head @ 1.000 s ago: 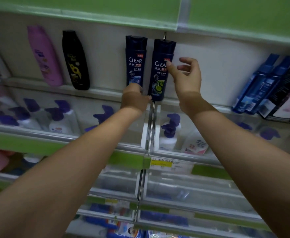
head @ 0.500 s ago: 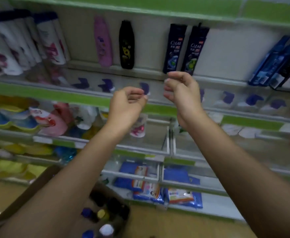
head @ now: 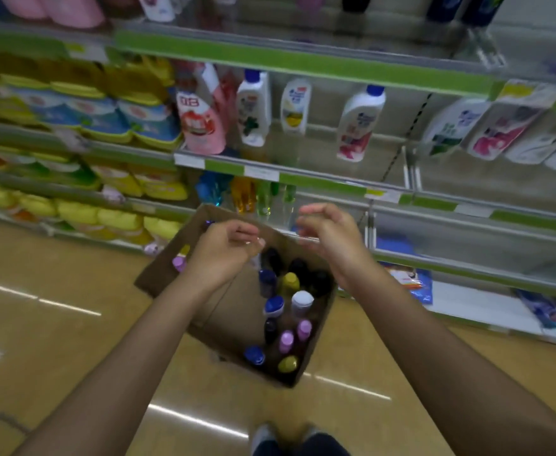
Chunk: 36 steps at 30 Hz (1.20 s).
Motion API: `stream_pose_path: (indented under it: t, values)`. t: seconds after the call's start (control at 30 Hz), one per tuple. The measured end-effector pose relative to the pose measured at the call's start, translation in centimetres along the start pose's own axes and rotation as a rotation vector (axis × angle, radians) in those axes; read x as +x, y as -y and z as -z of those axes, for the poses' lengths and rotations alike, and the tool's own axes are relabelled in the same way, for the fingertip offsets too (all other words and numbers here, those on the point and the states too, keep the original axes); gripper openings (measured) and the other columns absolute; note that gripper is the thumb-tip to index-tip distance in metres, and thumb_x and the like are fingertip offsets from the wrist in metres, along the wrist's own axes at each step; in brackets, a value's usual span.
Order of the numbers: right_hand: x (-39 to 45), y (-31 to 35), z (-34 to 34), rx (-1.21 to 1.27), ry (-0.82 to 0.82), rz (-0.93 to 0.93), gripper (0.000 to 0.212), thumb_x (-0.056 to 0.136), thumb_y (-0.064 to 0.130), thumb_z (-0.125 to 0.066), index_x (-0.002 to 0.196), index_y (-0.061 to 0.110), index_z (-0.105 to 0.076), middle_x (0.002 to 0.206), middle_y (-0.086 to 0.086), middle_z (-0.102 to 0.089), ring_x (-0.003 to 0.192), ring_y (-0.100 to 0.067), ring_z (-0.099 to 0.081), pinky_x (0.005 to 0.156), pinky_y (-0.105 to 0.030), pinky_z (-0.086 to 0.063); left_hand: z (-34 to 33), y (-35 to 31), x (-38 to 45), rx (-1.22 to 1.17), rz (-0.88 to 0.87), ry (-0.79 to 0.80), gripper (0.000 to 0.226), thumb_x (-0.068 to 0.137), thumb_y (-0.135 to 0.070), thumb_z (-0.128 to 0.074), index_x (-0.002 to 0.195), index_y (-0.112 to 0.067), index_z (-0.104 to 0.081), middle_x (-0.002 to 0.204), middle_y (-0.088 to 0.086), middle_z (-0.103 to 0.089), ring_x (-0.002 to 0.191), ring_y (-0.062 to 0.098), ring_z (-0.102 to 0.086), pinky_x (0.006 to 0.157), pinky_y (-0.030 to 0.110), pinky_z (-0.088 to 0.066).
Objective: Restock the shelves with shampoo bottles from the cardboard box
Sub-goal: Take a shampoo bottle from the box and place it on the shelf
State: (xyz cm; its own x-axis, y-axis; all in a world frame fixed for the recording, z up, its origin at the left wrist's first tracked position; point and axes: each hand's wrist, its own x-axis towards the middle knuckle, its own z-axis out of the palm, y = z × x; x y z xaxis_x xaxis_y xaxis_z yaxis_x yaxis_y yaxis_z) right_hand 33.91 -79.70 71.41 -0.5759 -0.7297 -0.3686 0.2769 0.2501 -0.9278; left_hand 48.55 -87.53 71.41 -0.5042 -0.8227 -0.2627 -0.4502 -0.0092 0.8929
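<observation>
Both hands hung empty, fingers loosely curled: left hand [head: 224, 255], right hand [head: 331, 240]. Below them sat the cardboard box [head: 234, 317] of shampoo bottles [head: 290, 311].

Cardboard box [head: 171, 268] on floor [head: 56, 340] before shelves [head: 303, 62]; bottles [head: 290, 324] upright inside, apparently right half.

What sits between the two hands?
Head view: nothing held between left hand and right hand; only the cardboard box far rim shows below the gap.

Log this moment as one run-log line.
left hand: empty | right hand: empty | both above brown cardboard box | upright bottles inside | next: grab bottle
</observation>
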Motion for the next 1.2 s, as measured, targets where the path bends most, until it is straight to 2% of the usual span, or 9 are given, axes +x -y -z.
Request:
stream_pose_path:
  t: [0.3, 0.4, 0.5, 0.6, 0.67, 0.73, 0.9, 1.03, 1.2]
  values:
    - [1.4, -10.8, -3.1, -0.191, -0.002, -0.203, 0.012, 0.090, 0.003, -0.057, 0.093, 0.014, -0.063, 0.083, -0.006, -0.063, 0.077, -0.017, -0.060, 0.066, -0.027, -0.051, 0.3, 9.7, -0.3, -0.016, 0.196, -0.071, 0.024, 0.084, -0.004, -0.065, 0.107, 0.004, -0.062, 0.088, 0.006, -0.061, 0.091, 0.017, -0.056, 0.073, 0.010, -0.041]
    - [3.1, -14.1, -4.4, -0.242, -0.098, -0.249, 0.010, 0.080, 0.011, -0.063, 0.085, 0.020, -0.062, 0.084, -0.008, -0.064, 0.082, -0.022, -0.062, 0.081, -0.040, -0.054, 0.7, 12.8, 1.6, 0.012, 0.219, -0.041, 0.023, 0.084, -0.005, -0.065, 0.105, 0.004, -0.063, 0.088, 0.007, -0.063, 0.091, 0.018, -0.058, 0.074, 0.014, -0.043]
    - [4.7, -17.7, -5.2, -0.269, -0.232, -0.313, 0.013, 0.077, 0.012, -0.067, 0.081, 0.022, -0.059, 0.090, -0.009, -0.064, 0.086, -0.025, -0.060, 0.073, -0.036, -0.051, 1.4, 15.3, 3.9, 0.079, 0.226, 0.035, 0.021, 0.086, -0.010, -0.063, 0.106, -0.005, -0.065, 0.097, 0.005, -0.065, 0.092, 0.013, -0.058, 0.072, 0.012, -0.041]
    - [6.2, -21.4, -5.8, -0.268, -0.367, -0.367, 0.014, 0.083, 0.013, -0.065, 0.094, 0.017, -0.059, 0.104, -0.012, -0.064, 0.092, -0.025, -0.058, 0.068, -0.025, -0.051, 2.4, 17.6, 6.3, 0.141, 0.220, 0.138, 0.018, 0.088, -0.013, -0.059, 0.105, -0.014, -0.064, 0.098, -0.003, -0.063, 0.088, 0.005, -0.054, 0.069, 0.007, -0.038]
    - [6.9, -23.7, -5.9, -0.382, -0.409, -0.408, 0.025, 0.084, 0.018, -0.065, 0.107, 0.012, -0.060, 0.112, -0.012, -0.064, 0.104, -0.027, -0.060, 0.083, -0.030, -0.051, 2.8, 18.9, 7.4, 0.158, 0.234, 0.178, 0.019, 0.089, -0.011, -0.058, 0.107, -0.013, -0.064, 0.097, -0.004, -0.061, 0.089, 0.006, -0.054, 0.071, 0.012, -0.040]
    - [7.5, -25.1, -6.3, -0.438, -0.456, -0.437, 0.036, 0.083, 0.019, -0.067, 0.117, 0.009, -0.057, 0.118, -0.013, -0.061, 0.111, -0.028, -0.057, 0.084, -0.030, -0.047, 3.1, 19.9, 8.3, 0.173, 0.234, 0.215, 0.021, 0.089, -0.009, -0.056, 0.108, -0.012, -0.064, 0.097, -0.004, -0.060, 0.092, 0.007, -0.054, 0.072, 0.013, -0.041]
    - [9.0, -27.6, -6.9, -0.604, -0.371, -0.434, 0.045, 0.086, 0.014, -0.068, 0.125, 0.006, -0.047, 0.113, -0.012, -0.056, 0.102, -0.024, -0.053, 0.073, -0.024, -0.037, 3.0, 22.0, 9.7, 0.193, 0.230, 0.290, 0.021, 0.091, -0.012, -0.053, 0.110, -0.017, -0.062, 0.098, -0.008, -0.059, 0.082, -0.002, -0.052, 0.062, 0.005, -0.034]
    - [10.5, -29.3, -7.7, -0.790, -0.271, -0.392, 0.063, 0.077, 0.024, -0.078, 0.126, 0.006, -0.042, 0.127, -0.017, -0.050, 0.114, -0.031, -0.050, 0.080, -0.028, -0.036, 2.5, 23.6, 9.8, 0.175, 0.262, 0.332, 0.022, 0.092, -0.013, -0.053, 0.112, -0.019, -0.061, 0.100, -0.009, -0.059, 0.086, 0.001, -0.052, 0.067, 0.011, -0.038]
    - [10.8, -30.4, -7.7, -0.829, -0.295, -0.358, 0.048, 0.080, 0.014, -0.074, 0.122, 0.010, -0.049, 0.120, -0.013, -0.057, 0.111, -0.030, -0.055, 0.085, -0.036, -0.046, 2.6, 24.8, 9.7, 0.190, 0.273, 0.369, 0.021, 0.093, -0.017, -0.052, 0.112, -0.022, -0.060, 0.092, -0.017, -0.054, 0.085, -0.001, -0.051, 0.074, 0.019, -0.044]
